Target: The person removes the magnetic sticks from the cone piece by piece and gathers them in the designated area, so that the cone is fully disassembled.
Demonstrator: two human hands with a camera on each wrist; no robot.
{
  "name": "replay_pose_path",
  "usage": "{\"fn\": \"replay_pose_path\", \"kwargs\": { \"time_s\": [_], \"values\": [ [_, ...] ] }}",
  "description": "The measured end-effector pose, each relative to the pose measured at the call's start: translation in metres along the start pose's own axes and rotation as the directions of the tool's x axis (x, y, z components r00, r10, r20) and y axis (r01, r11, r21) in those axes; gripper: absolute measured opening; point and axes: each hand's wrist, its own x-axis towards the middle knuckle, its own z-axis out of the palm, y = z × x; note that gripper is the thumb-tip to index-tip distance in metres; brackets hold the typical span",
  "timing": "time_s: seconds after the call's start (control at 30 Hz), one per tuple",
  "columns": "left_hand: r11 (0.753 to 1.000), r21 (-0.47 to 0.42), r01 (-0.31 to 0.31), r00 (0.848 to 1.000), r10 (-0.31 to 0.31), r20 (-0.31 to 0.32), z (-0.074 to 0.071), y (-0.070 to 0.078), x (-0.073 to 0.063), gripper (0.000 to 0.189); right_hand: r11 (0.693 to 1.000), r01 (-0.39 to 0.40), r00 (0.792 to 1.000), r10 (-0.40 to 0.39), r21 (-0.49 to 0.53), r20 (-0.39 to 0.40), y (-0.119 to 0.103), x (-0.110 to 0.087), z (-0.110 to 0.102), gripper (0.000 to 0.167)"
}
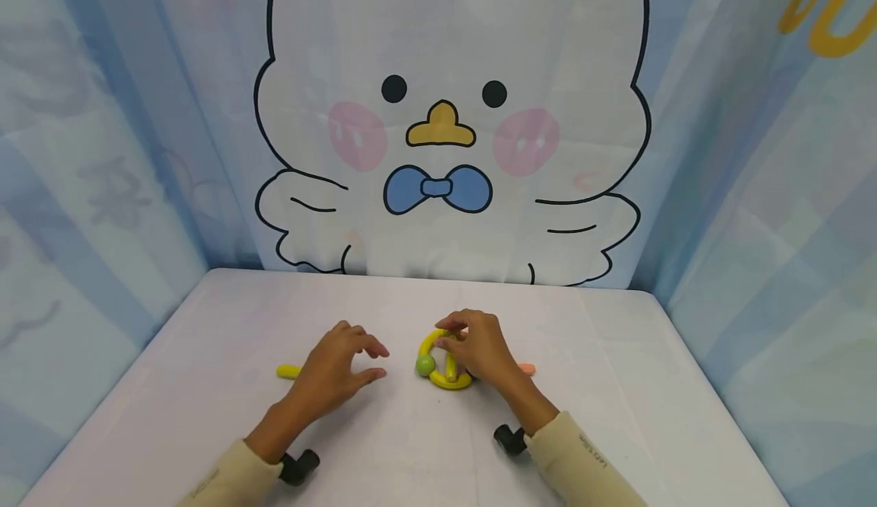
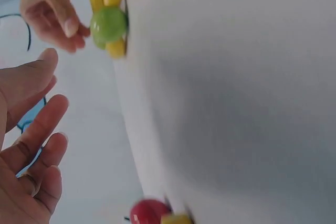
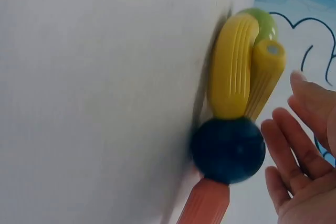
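Where the bench bore its central item, a ring of curved yellow rods, the right hand was the nearer, poised over the far right side of the ring. Set into the ring: one green ball on its left; one dark blue ball on its right, an orange rod leading rightward from it. Laid within: one inner yellow rod, tilted, long axis running near to far, its near end over the ring's near side. Right hand: fingers loosely bent, thumb apart, nothing visibly held; fingertip contact could not be told. Left hand: spread, thumb and fingers well parted, holding nothing, left of the ring and apart from it. Outlying, beyond the left hand: one outer yellow rod; one red ball.
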Motion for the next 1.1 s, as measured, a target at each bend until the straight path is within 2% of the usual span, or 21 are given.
{"fn": "replay_pose_path", "kwargs": {
  "time_s": [0.17,0.37,0.53,0.7,0.9,1.1],
  "values": [
    [0.999,-0.031,-0.029,1.0,0.029,0.003,0.019,0.017,0.011,0.027,0.998,-0.044,0.998,0.041,-0.044,-0.052,0.012,0.007,-0.006,0.023],
    [0.992,-0.068,-0.103,0.994,0.105,0.03,0.04,0.032,0.022,0.028,0.992,-0.121,0.993,0.12,-0.033,-0.02,0.022,0.014,-0.01,0.023],
    [0.985,-0.013,-0.17,0.984,0.17,0.052,0.056,0.043,0.029,0.031,0.99,-0.138,0.99,0.138,-0.02,0.013,0.026,0.018,-0.008,0.02],
    [0.973,0.05,-0.223,0.974,0.221,0.054,0.069,0.05,0.036,0.031,0.99,-0.138,0.99,0.138,-0.015,0.006,0.027,0.021,-0.005,0.018],
    [0.973,0.083,-0.213,0.977,0.212,0.026,0.072,0.055,0.039,0.027,0.996,-0.084,0.996,0.084,-0.023,0.01,0.029,0.022,-0.003,0.018],
    [0.981,0.06,-0.184,0.983,0.183,0.029,0.063,0.056,0.039,0.024,0.997,-0.074,0.997,0.074,-0.035,0.001,0.03,0.022,-0.003,0.017]
  ]
}}
